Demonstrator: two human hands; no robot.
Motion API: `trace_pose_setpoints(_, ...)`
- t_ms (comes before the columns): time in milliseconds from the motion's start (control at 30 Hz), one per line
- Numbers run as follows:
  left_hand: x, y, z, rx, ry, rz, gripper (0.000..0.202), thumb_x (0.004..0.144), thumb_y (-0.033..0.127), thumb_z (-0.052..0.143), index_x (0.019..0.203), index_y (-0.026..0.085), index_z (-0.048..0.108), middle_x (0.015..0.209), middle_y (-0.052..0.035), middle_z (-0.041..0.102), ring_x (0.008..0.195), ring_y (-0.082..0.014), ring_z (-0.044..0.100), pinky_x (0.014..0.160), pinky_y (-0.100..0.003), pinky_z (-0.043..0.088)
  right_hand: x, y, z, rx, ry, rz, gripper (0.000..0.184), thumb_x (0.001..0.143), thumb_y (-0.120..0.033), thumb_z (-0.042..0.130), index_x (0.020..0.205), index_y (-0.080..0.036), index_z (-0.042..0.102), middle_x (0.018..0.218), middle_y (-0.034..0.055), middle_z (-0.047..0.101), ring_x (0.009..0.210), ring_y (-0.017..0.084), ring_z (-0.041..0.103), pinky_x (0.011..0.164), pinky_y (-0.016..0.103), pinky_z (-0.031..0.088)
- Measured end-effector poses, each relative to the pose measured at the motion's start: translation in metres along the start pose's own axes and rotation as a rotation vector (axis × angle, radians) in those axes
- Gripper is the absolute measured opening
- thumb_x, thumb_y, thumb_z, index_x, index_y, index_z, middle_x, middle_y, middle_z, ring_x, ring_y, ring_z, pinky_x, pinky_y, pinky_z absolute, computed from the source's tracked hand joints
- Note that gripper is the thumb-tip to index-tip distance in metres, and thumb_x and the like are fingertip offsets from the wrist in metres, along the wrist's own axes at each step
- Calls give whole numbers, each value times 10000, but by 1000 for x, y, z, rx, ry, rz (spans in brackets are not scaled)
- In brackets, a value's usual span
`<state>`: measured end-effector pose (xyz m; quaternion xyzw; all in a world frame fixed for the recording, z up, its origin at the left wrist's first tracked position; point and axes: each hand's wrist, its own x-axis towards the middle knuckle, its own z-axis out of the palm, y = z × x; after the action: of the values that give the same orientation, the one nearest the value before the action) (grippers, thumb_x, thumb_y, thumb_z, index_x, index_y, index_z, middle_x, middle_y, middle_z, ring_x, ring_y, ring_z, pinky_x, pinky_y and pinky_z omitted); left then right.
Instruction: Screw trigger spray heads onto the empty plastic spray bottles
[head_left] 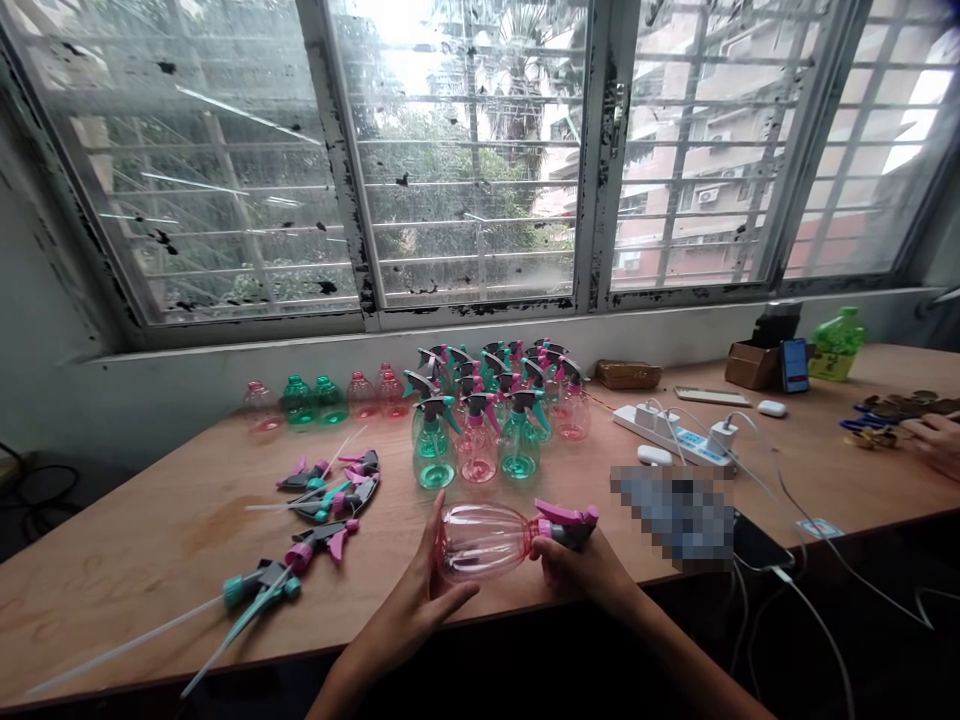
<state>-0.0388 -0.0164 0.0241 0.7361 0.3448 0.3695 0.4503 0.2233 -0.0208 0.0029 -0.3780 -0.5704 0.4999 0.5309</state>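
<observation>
A clear pink spray bottle (pixel 484 540) lies sideways in the air over the table's front edge, its pink and grey spray head (pixel 568 522) pointing right. My left hand (pixel 429 580) is wrapped round the bottle's base end, thumb below. My right hand (pixel 577 568) grips the neck and spray head, its fingers partly hidden behind them. Loose spray heads (pixel 322 545) in pink, teal and grey, with white dip tubes, lie to the left. Beyond my hands, several green and pink bottles with spray heads (pixel 478 465) stand in a cluster.
Headless bottles (pixel 328 402) stand in a row at the back left. A white power strip (pixel 675 437) with cables, a phone (pixel 761 545) and a cardboard box (pixel 752 365) are on the right. Another person's hand (pixel 934 440) is at the far right, near brown pieces.
</observation>
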Motion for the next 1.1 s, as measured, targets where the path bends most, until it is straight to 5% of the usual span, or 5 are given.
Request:
trace_pose_setpoints(300, 2, -8, 0, -198, -41, -29, 1008, 868, 359, 733, 1582, 370, 23, 1677, -95, 106, 1487, -349, 289, 1198, -510, 302, 0, 8, -4, 28, -27, -30, 359, 781, -469, 814, 849, -173, 622, 534, -44, 642, 460, 121, 562, 484, 227, 434)
trace_pose_setpoints(533, 2, -7, 2, -217, -31, -20, 1076, 872, 351, 736, 1558, 419, -90, 1487, -98, 454, 1437, -312, 392, 1164, -503, 355, 0, 2, -2, 34, -34, 12, 424, 752, -556, 798, 799, -156, 664, 518, -33, 626, 433, 116, 538, 456, 231, 418)
trace_pose_setpoints(733, 1, -15, -1, -263, -44, -57, 1111, 857, 359, 753, 1567, 373, -101, 1665, -106, 187, 1479, -342, 319, 1194, -502, 312, 0, 4, -2, 31, -33, 5, 444, 744, -580, 794, 695, -157, 667, 518, -19, 625, 444, 115, 540, 473, 240, 438)
trace_pose_setpoints(1000, 0, -2, 3, -148, -15, 5, 1044, 906, 362, 693, 1558, 391, -121, 1550, -98, 425, 1367, -295, 492, 1187, -483, 322, 0, 5, -3, 10, -26, 34, 475, 726, -609, 793, 691, -147, 688, 509, -3, 636, 443, 128, 550, 454, 243, 428)
trace_pose_setpoints(1100, 0, -5, 2, -105, -17, -8, 1091, 871, 363, 735, 1563, 384, -109, 1582, -103, 380, 1404, -307, 446, 1200, -486, 297, -1, 6, -4, 2, -29, 50, 463, 739, -594, 792, 713, -141, 701, 508, 3, 642, 459, 137, 569, 463, 242, 424)
